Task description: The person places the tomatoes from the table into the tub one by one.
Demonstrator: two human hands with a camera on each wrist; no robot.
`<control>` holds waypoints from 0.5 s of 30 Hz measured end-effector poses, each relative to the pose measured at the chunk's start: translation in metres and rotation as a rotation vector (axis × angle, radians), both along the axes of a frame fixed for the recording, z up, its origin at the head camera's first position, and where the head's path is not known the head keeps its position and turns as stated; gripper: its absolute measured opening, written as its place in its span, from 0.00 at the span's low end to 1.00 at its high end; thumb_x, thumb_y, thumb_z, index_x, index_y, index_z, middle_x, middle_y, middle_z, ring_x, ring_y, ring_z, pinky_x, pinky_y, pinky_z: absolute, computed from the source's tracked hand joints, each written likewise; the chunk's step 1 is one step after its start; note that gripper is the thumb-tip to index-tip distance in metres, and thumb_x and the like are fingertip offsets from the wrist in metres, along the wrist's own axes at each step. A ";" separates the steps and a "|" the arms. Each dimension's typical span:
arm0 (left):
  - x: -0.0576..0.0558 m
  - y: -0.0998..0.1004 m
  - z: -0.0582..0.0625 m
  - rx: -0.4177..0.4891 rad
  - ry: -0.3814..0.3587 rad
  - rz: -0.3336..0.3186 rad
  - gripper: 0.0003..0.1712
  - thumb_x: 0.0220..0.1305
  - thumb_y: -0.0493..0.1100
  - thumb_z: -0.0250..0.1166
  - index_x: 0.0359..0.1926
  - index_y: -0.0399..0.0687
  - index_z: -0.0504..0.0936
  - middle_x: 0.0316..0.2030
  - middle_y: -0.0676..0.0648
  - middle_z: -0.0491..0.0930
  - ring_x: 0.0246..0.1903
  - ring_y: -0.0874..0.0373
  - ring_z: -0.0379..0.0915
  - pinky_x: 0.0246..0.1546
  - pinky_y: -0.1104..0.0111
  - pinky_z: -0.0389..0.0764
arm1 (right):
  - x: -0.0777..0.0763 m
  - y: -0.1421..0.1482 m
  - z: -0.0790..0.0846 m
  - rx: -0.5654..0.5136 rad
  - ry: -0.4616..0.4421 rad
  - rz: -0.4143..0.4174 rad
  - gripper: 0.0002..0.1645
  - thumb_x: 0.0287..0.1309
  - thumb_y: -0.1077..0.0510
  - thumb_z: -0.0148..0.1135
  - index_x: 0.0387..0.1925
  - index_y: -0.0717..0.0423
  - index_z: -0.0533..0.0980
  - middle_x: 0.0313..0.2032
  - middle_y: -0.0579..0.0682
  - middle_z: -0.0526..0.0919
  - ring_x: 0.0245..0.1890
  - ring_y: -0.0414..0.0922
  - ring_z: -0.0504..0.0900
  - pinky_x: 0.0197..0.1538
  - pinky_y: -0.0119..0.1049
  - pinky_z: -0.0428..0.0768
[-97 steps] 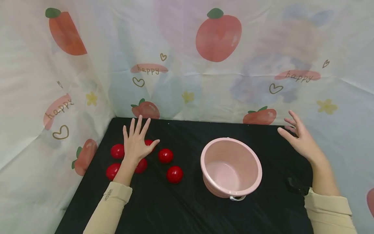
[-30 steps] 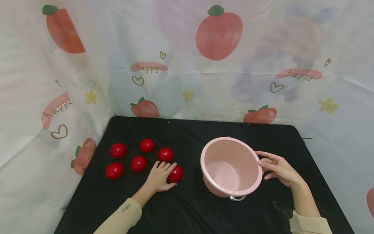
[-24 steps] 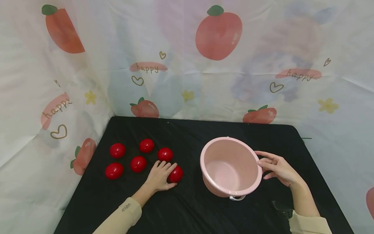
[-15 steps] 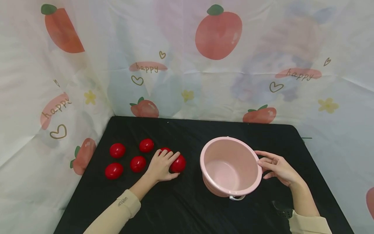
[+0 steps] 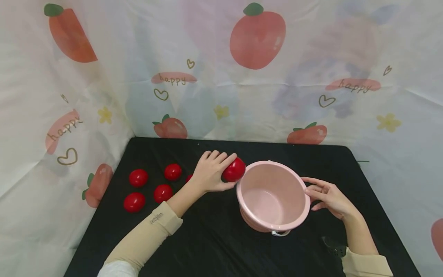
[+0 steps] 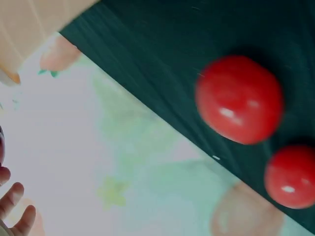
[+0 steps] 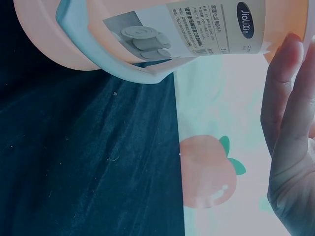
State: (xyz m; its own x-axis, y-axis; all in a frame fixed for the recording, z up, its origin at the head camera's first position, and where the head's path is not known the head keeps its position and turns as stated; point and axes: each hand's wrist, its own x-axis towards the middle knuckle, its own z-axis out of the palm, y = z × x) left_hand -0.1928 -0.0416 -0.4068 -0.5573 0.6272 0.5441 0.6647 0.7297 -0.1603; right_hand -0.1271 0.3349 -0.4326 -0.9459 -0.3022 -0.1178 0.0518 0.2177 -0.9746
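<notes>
My left hand (image 5: 212, 172) grips a glossy red ball (image 5: 234, 170) from its left side, in the air at the bucket's upper left rim. Whether ball and rim touch cannot be told. The pink bucket (image 5: 268, 181) stands upright with nothing inside, its white handle (image 5: 281, 233) hanging at the near side. On the opposite side my right hand (image 5: 333, 198) pinches the rim between thumb and fingers. In the right wrist view the bucket's label (image 7: 216, 29) shows beside those fingers. Only the left hand's fingertips (image 6: 11, 201) appear in the left wrist view.
Several red balls (image 5: 138, 178) lie on the left of the black-covered table (image 5: 214, 238); one is partly hidden behind the left wrist. A printed curtain (image 5: 207, 46) rises behind and on the left. A dark strap (image 5: 333, 246) sits at the right wrist.
My left hand has come down to the nearest ball, taken hold of it, lifted it and carried it right to the bucket. My right hand reached the rim earlier and has stayed there.
</notes>
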 end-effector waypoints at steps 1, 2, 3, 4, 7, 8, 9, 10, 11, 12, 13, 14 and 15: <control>0.001 0.006 0.002 -0.011 -0.002 -0.011 0.39 0.41 0.68 0.60 0.55 0.55 0.72 0.41 0.52 0.77 0.40 0.55 0.70 0.44 0.61 0.71 | 0.000 0.000 0.000 -0.001 -0.001 0.002 0.21 0.61 0.65 0.52 0.56 0.50 0.69 0.35 0.46 0.84 0.29 0.44 0.83 0.24 0.39 0.80; 0.002 0.012 0.003 -0.024 -0.007 -0.021 0.39 0.42 0.68 0.59 0.55 0.56 0.72 0.42 0.52 0.77 0.41 0.55 0.70 0.44 0.61 0.71 | 0.000 0.000 -0.001 -0.003 -0.001 0.004 0.21 0.61 0.65 0.52 0.56 0.50 0.70 0.35 0.46 0.84 0.29 0.44 0.83 0.24 0.38 0.80; 0.003 0.019 0.003 -0.040 -0.014 -0.029 0.39 0.42 0.68 0.59 0.55 0.56 0.71 0.42 0.53 0.77 0.41 0.56 0.69 0.45 0.62 0.71 | 0.000 0.000 -0.001 -0.006 -0.001 0.006 0.21 0.61 0.65 0.52 0.56 0.50 0.70 0.35 0.46 0.84 0.29 0.43 0.83 0.24 0.38 0.80; 0.004 0.025 0.003 -0.054 -0.020 -0.039 0.39 0.42 0.68 0.59 0.56 0.56 0.71 0.42 0.53 0.76 0.42 0.56 0.69 0.45 0.62 0.70 | 0.000 0.000 -0.001 -0.007 0.001 0.007 0.21 0.61 0.65 0.52 0.56 0.49 0.70 0.35 0.46 0.84 0.29 0.43 0.83 0.24 0.38 0.80; 0.008 0.045 0.000 -0.097 -0.034 -0.056 0.39 0.43 0.68 0.58 0.57 0.59 0.70 0.44 0.55 0.75 0.43 0.58 0.68 0.44 0.65 0.70 | 0.000 0.000 -0.001 -0.008 0.002 0.008 0.22 0.61 0.65 0.52 0.56 0.48 0.70 0.35 0.45 0.84 0.28 0.43 0.83 0.24 0.38 0.80; 0.009 0.052 -0.001 -0.114 -0.044 -0.061 0.39 0.44 0.68 0.57 0.57 0.60 0.70 0.45 0.55 0.75 0.43 0.59 0.68 0.44 0.65 0.69 | -0.001 0.001 -0.001 -0.007 0.002 0.007 0.22 0.61 0.65 0.52 0.56 0.48 0.70 0.35 0.45 0.84 0.28 0.43 0.83 0.24 0.38 0.80; 0.011 0.058 -0.002 -0.136 -0.058 -0.065 0.39 0.44 0.68 0.57 0.58 0.60 0.69 0.47 0.56 0.74 0.44 0.59 0.67 0.44 0.66 0.69 | -0.001 0.001 -0.001 -0.006 0.002 0.006 0.22 0.61 0.65 0.52 0.56 0.48 0.70 0.35 0.45 0.84 0.28 0.43 0.83 0.24 0.38 0.80; 0.012 0.064 -0.004 -0.156 -0.066 -0.070 0.39 0.45 0.69 0.56 0.59 0.61 0.69 0.47 0.56 0.74 0.44 0.60 0.67 0.43 0.66 0.69 | -0.001 0.001 0.000 -0.003 0.002 0.005 0.22 0.61 0.65 0.52 0.56 0.48 0.70 0.35 0.45 0.84 0.28 0.43 0.83 0.24 0.38 0.80; 0.013 0.070 -0.005 -0.181 -0.080 -0.072 0.40 0.45 0.70 0.56 0.60 0.61 0.68 0.49 0.57 0.73 0.45 0.60 0.67 0.43 0.67 0.69 | -0.001 0.001 0.000 0.000 0.000 0.003 0.22 0.61 0.65 0.52 0.56 0.48 0.70 0.35 0.45 0.84 0.28 0.43 0.83 0.24 0.38 0.80; 0.013 0.076 -0.006 -0.203 -0.097 -0.078 0.40 0.45 0.70 0.56 0.60 0.62 0.67 0.50 0.57 0.73 0.46 0.60 0.66 0.44 0.67 0.69 | -0.001 0.001 0.000 0.002 0.000 0.001 0.22 0.61 0.65 0.52 0.56 0.49 0.70 0.35 0.45 0.84 0.28 0.43 0.83 0.24 0.39 0.80; 0.013 0.082 -0.008 -0.230 -0.112 -0.081 0.41 0.46 0.70 0.55 0.61 0.62 0.66 0.51 0.58 0.72 0.48 0.60 0.66 0.44 0.66 0.69 | -0.001 0.001 0.000 0.004 -0.001 0.000 0.22 0.61 0.65 0.52 0.56 0.49 0.69 0.35 0.45 0.84 0.28 0.44 0.83 0.25 0.39 0.80; 0.014 0.087 -0.009 -0.254 -0.133 -0.085 0.41 0.46 0.70 0.55 0.62 0.63 0.65 0.51 0.58 0.71 0.49 0.60 0.65 0.45 0.66 0.69 | -0.001 0.001 0.000 0.006 -0.004 -0.003 0.22 0.61 0.65 0.52 0.56 0.49 0.69 0.35 0.44 0.84 0.28 0.44 0.83 0.25 0.39 0.80; 0.014 0.092 -0.011 -0.279 -0.152 -0.090 0.42 0.46 0.71 0.55 0.62 0.63 0.64 0.51 0.58 0.71 0.50 0.60 0.64 0.46 0.66 0.68 | 0.000 0.001 0.000 0.010 -0.005 -0.003 0.22 0.62 0.64 0.52 0.57 0.50 0.69 0.35 0.44 0.84 0.28 0.44 0.83 0.25 0.39 0.80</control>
